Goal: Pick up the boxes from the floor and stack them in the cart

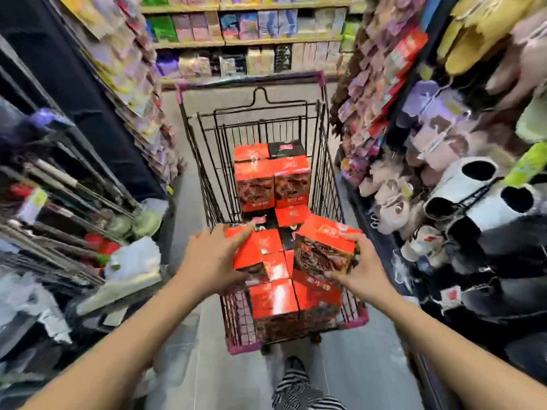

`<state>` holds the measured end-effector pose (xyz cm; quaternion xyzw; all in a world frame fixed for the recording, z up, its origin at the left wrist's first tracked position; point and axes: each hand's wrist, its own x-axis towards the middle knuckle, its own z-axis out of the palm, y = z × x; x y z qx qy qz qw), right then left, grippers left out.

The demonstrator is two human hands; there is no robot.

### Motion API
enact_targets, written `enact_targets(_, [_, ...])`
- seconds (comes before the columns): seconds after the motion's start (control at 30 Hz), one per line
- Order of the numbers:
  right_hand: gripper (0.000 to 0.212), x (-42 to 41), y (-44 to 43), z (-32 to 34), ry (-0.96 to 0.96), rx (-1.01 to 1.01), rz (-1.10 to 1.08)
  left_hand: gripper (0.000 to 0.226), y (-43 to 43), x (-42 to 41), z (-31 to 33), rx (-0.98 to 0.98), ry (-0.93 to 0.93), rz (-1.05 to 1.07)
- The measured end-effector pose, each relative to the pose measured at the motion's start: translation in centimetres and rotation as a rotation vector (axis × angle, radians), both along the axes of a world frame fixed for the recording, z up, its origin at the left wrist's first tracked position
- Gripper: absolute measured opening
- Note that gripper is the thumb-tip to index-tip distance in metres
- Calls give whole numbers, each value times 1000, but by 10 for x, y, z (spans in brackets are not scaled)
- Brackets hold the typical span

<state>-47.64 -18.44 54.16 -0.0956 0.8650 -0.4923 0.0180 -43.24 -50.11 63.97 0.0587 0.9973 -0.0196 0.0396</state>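
1. My right hand (362, 279) has the tilted red carton (325, 247) at the near-right corner of the shopping cart (321, 81). Its fingers (355, 255) are curled round the carton's lower right corner, with the thumb on the printed front face.
2. My left hand (207, 261) is at the cart's near-left. Its fingers (231, 236) are spread and fairly straight, laid on the top red carton (251, 253) there. That's pressing, not clamping.
3. The tilted carton is above the near stack (275, 300) inside the cart and not yet seated flat. One corner is cocked up.
4. The far stack (272, 179) sits at the cart's far end, squared up against the wire.
5. No cartons show on the floor (189, 232) beside the cart.
6. Handling, my read: this is printed cardboard with a glossy finish. The faces are stiff and the corners are crushable.
7. One hand carries a carton, so I judge them light to moderate. I can't tell the contents.
8. The gloss looks slick, so a pinch on one face could slide.
9. Better hold: span two opposite side faces low down, with the thumb on the front and the fingers wrapping the back edge. I'd keep off the top flap.
10. To seat it, level it first and use the left hand to steady the neighbour.
11. Motion blur hides fine contact detail.
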Motion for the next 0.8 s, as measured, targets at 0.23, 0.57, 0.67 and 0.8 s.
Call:
enact_targets(0.23, [79,-74,-12,-3,-20,67,-44,98,-1,-99,-39,10,62,-60])
enact_targets(0.57, [61,-111,-29,-16,83,65,-65,104,9,-169,-86,11,17,-158])
enact_targets(0.67, [72,-126,-32,-25,64,129,-11,99,11,-176,-99,13,27,-131])
enact_targets(0.8, [78,-136,-31,-34,56,226,90,88,15,-180,-111,115,-14,-37])
